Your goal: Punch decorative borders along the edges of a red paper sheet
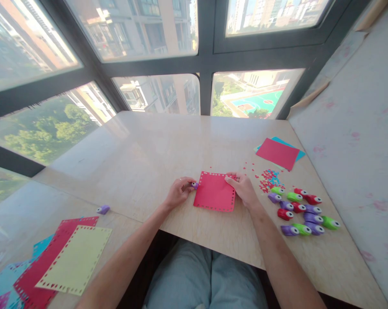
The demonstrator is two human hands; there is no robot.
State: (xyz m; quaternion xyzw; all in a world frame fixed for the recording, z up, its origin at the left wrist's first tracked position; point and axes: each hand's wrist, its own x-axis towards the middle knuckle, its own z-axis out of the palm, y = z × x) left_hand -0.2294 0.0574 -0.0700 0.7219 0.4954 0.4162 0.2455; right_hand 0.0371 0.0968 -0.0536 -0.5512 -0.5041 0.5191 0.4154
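The red paper square (pixel 215 191) lies flat on the wooden table (pixel 155 150). The left hand (pixel 178 192) pinches a small purple punch (pixel 194 185) at the square's left edge. The right hand (pixel 244 188) pinches the square's upper right corner. Coloured punches (pixel 301 211) lie right of the square.
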